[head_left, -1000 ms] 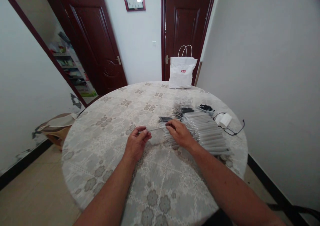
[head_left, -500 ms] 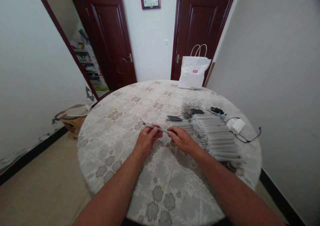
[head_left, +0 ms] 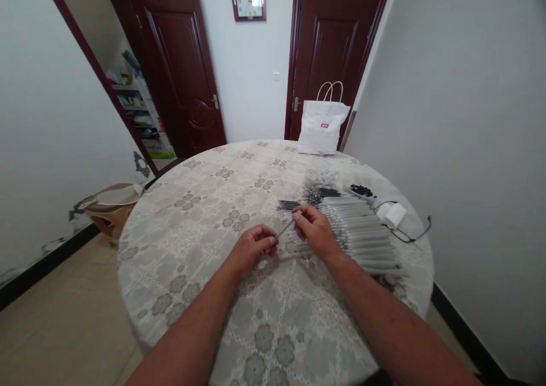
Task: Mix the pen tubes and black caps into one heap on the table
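Over the middle of a round table (head_left: pixel 205 272), my left hand (head_left: pixel 251 248) and my right hand (head_left: pixel 314 231) hold the two ends of one thin grey pen tube (head_left: pixel 284 229), tilted up to the right. The left fingers pinch its lower end, the right fingers its upper end. Just right of my right hand lies a long row of clear grey pen tubes (head_left: pixel 362 235). A small bundle of thin black refills (head_left: pixel 289 205) lies beyond my hands.
Small dark parts (head_left: pixel 362 190), a white box (head_left: pixel 392 214) and black glasses (head_left: pixel 412 235) lie at the table's right edge. A white paper bag (head_left: pixel 322 125) stands at the far edge before a dark door. A low stool (head_left: pixel 111 207) sits on the floor to the left.
The tube lay flat and pointed left between my hands; now it tilts up to the right, my left hand has slid to its lower end and my right hand has risen.
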Available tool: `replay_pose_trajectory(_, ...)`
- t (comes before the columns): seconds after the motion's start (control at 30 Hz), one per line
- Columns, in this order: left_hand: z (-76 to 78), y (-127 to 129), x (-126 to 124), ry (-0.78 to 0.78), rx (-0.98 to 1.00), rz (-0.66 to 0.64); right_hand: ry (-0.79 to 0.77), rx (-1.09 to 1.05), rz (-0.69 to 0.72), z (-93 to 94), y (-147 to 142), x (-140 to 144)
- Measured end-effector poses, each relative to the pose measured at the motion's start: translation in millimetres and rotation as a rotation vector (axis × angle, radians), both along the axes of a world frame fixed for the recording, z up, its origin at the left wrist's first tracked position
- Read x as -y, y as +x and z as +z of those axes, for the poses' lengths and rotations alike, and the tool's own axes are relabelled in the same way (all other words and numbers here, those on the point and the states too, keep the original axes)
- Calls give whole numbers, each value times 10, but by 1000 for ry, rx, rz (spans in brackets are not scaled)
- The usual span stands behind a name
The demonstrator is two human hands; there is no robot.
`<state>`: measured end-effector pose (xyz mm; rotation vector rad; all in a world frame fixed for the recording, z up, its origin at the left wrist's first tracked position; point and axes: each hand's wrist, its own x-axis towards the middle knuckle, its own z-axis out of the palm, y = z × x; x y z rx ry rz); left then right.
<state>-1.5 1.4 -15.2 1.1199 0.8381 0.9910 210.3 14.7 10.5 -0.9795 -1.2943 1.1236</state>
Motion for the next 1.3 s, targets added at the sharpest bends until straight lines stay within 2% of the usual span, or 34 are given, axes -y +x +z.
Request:
replay_pose_trajectory(0.1, 16, 47, 63, 42, -55, -97, 7, 84, 88, 28, -41, 44)
replay_pose_trajectory(0.2, 43, 62, 93, 56, -87, -119, 23, 221, 183, 24, -96, 97)
replay_pose_trajectory(0.3, 78, 61, 112, 40, -154, -124, 40, 322, 215, 4, -124, 132)
replay_pose_trajectory(0.43, 114, 83, 141, -4, -192, -156, -19, 333, 261, 8, -133, 165)
replay_pose_trajectory(0.5, 111, 98, 146, -26, -179, -156, -14, 367, 206, 26, -156, 192)
replay_pose_trajectory(0.63, 76, 99, 147, -31, -178, -133, 123, 499, 16, 37, -234, 240)
replay_pose_trajectory(0.73, 59, 86, 163, -34, -199, -131, 5, 391, 89, 23, -249, 226)
replay_pose_trajectory(0.8, 54, 83, 177, -49, -239, -125, -39, 321, 74, 36, -201, 190)
replay_pose_trajectory(0.9, 42, 91, 176, -91, -223, -94, 128, 409, -172, 90, -54, 115)
replay_pose_trajectory(0.97, 29, 96, 148, -129, -125, -57, 219, 528, -258, 110, 56, 53)
replay_pose_trajectory(1.17, -15, 67, 9, -125, 128, 89, 157, 858, -189, 49, 332, -139)
replay_pose_trajectory(1.3, -42, 33, -44, -96, 170, 142, 180, 965, -236, 208, 530, -253)
